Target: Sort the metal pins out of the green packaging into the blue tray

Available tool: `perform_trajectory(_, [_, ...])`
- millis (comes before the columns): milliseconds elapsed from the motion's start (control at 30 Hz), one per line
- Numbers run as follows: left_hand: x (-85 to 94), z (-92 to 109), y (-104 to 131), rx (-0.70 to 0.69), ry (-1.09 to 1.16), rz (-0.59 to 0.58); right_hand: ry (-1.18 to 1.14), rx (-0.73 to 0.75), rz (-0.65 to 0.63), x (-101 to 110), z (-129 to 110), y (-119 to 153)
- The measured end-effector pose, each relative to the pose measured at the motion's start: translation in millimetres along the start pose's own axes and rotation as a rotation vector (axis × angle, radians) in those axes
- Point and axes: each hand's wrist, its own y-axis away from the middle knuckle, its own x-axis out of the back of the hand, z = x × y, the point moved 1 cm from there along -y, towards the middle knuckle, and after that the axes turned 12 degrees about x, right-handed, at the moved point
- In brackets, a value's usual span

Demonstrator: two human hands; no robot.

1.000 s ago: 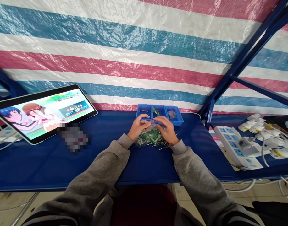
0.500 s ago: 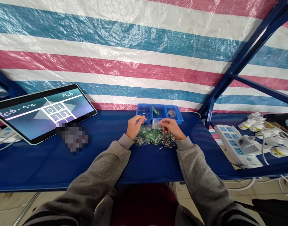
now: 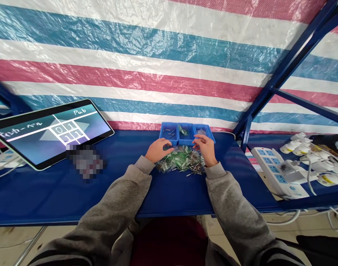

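Observation:
A mixed pile [image 3: 181, 159] of green pieces, clear plastic pieces and thin metal rods lies on the blue table. At its left edge my left hand [image 3: 158, 150] hovers, thumb and fingers curved apart with nothing visible between them. My right hand [image 3: 206, 149] is over the pile's right side, in front of the right bin; its fingers are bent and apart, and I see nothing in them. Behind the pile stand three joined blue bins. Metal rods lie in the left bin [image 3: 164, 135], green pieces in the middle bin [image 3: 186, 142], clear plastic in the right bin [image 3: 212, 137], partly hidden by my right hand.
A tablet [image 3: 55, 133] leans at the left of the blue table [image 3: 116, 192], beside a blurred-out patch. To the right are a power strip [image 3: 274, 168], cables and several white bottles [image 3: 295, 146]. A striped tarp [image 3: 163, 77] hangs behind, with a blue metal frame at right.
The clear plastic piece at my right fingers is gone from between the hands. My right hand has shifted right and up toward the right bin; my left hand has lowered slightly and opened.

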Motion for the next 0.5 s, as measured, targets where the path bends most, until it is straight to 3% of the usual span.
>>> perform_trajectory(133, [-11.0,-3.2,1.2,-0.094,-0.138,0.000,0.208,0.142,-0.154,-7.1,0.8,4.9])
perform_trajectory(300, [-15.9,-3.6,-0.2,-0.154,-0.213,-0.049,0.283,0.185,-0.224,-12.0,1.8,10.4])
perform_trajectory(400, [-12.1,3.9,2.3,-0.176,-0.130,0.026,0.328,0.255,-0.237,-12.7,-1.2,11.8])
perform_trajectory(500, [-7.8,16.1,7.5,-0.167,0.069,0.115,0.372,0.424,-0.312,-13.6,-6.8,12.7])
